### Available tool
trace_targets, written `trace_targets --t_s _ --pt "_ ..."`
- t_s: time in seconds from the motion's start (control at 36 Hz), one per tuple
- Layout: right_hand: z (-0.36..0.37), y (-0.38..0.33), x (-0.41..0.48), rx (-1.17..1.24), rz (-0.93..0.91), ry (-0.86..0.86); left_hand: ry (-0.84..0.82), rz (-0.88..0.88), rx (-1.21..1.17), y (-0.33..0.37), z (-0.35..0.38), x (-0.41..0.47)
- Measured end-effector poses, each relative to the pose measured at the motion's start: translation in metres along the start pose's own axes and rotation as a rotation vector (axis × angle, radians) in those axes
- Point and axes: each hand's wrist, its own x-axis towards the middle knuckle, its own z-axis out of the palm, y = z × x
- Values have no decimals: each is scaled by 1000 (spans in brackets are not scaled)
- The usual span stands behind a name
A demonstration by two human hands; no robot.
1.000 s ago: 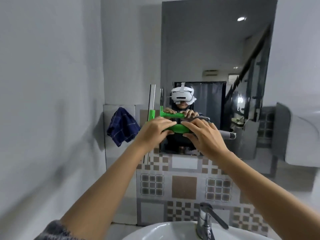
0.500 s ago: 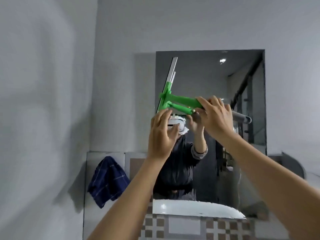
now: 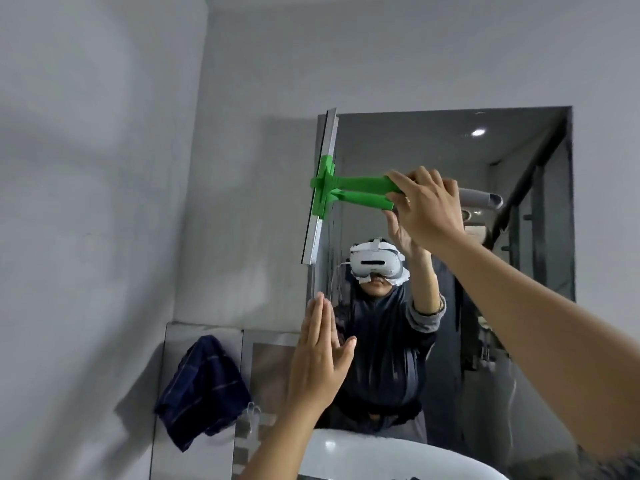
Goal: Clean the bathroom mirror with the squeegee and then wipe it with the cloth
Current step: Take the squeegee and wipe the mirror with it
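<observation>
One grip — right hand [image 3: 427, 209] on squeegee [image 3: 341, 192] handle, blade left.

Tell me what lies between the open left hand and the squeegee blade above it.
In the head view, nothing: only the mirror's left edge and grey wall show between the left hand and the squeegee, gripped by the right hand.

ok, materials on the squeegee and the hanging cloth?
Squeegee: green handle and clamp look like moulded plastic, matte, uniform colour. Blade channel looks like metal, silvery with a flat sheen; a dark strip along its edge is probably rubber. The grey end past the right hand is unclear.
Cloth: woven fabric, dark blue with faint check lines, draping in soft folds.
</observation>
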Motion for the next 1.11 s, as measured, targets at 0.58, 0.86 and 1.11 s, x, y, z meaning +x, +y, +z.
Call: trace_targets --t_s 0.58,0.86,1.11 --pt "-6 3 12 -76 -58 0 23 -33 82 -3 5 5" --pt "-34 32 -4 -133 23 -79 3 -60 47 1 3 6" --pt "-55 61 -29 -163 137 -140 -6 -113 16 11 2 7"
